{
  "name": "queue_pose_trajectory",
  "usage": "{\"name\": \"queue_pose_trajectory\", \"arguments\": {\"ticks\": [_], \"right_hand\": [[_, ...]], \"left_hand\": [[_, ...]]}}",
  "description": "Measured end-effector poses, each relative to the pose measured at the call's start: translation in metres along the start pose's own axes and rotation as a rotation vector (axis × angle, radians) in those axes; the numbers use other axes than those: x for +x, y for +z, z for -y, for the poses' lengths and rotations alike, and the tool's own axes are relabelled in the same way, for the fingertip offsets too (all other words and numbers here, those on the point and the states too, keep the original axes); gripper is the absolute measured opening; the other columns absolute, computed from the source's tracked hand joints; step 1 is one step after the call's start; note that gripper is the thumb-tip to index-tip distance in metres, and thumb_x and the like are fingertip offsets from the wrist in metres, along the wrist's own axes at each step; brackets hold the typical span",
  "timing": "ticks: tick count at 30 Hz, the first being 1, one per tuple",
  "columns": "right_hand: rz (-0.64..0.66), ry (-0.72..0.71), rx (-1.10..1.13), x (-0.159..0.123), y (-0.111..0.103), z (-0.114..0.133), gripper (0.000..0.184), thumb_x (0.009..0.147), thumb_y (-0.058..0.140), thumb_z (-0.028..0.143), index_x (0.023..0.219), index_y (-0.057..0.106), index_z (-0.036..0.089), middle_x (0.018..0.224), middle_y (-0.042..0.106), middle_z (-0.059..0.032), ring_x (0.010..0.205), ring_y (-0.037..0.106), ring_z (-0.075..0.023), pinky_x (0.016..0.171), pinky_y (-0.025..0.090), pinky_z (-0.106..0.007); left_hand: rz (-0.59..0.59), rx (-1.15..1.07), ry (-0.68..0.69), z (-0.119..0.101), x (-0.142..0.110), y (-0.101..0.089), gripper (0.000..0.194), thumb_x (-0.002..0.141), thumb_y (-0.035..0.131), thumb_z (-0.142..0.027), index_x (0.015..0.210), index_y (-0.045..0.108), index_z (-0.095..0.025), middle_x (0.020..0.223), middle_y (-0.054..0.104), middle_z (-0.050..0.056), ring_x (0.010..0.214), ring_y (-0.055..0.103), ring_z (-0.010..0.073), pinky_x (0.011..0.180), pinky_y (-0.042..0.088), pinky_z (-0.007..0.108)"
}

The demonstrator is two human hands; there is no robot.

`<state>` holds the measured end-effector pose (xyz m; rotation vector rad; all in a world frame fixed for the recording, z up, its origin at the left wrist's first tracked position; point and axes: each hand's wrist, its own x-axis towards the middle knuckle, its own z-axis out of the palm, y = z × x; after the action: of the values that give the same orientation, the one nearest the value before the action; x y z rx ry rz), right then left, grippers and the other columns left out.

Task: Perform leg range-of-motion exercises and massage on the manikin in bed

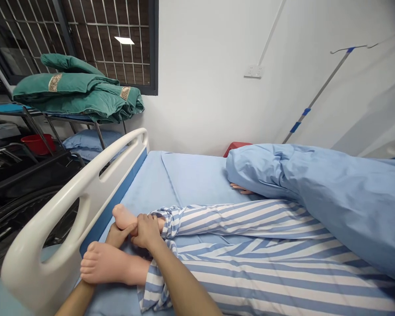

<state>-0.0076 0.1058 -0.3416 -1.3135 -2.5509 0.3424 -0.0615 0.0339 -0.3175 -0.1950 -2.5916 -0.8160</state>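
Head view: my right hand grips the far foot near its ankle, while my left hand clasps it farther along. My left forearm passes beneath the near foot, so raising it could knock that foot aside. Beyond my left hand sits a red bucket; I can't see its contents.

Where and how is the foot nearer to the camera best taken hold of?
I would take the nearer foot by its bare ankle, just before the striped trouser cuff, since it narrows there. Coming from the near side seems best: sheet shows there, while the other foot, the left hand and the right hand crowd the far side.
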Motion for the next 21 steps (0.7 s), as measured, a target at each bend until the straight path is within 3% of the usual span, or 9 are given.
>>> {"name": "queue_pose_trajectory", "arguments": {"ticks": [10, 16, 21], "right_hand": [[0.008, -0.003, -0.009, 0.0012, 0.0032, -0.0018, 0.049, 0.057, 0.064, 0.035, 0.099, 0.05, 0.014, 0.099, 0.06, -0.0107, 0.092, 0.053, -0.0275, 0.082, 0.034, -0.041], [-0.001, -0.011, -0.016, 0.0005, 0.0042, -0.0017, 0.048, 0.058, 0.064, 0.035, 0.099, 0.05, 0.014, 0.099, 0.06, -0.0108, 0.092, 0.053, -0.0273, 0.081, 0.034, -0.04], [0.003, -0.009, -0.021, -0.0014, 0.0009, -0.0007, 0.049, 0.057, 0.065, 0.037, 0.099, 0.05, 0.014, 0.1, 0.06, -0.0114, 0.092, 0.053, -0.0276, 0.081, 0.034, -0.04]], "left_hand": [[0.06, -0.055, -0.066, -0.0026, 0.0053, -0.0012, 0.045, 0.087, -0.004, -0.016, 0.087, 0.041, -0.02, 0.076, 0.041, 0.007, 0.09, 0.043, 0.0308, 0.065, 0.027, 0.038], [0.027, 0.143, 0.01, 0.0019, 0.0048, 0.0022, 0.04, 0.084, 0.004, -0.008, 0.085, 0.043, -0.018, 0.081, 0.047, 0.008, 0.081, 0.046, 0.0258, 0.06, 0.025, 0.032], [0.01, 0.069, 0.011, 0.0057, 0.0022, 0.0075, 0.043, 0.087, 0.0, -0.012, 0.091, 0.043, -0.017, 0.081, 0.045, 0.008, 0.086, 0.044, 0.0281, 0.062, 0.026, 0.035]]}}
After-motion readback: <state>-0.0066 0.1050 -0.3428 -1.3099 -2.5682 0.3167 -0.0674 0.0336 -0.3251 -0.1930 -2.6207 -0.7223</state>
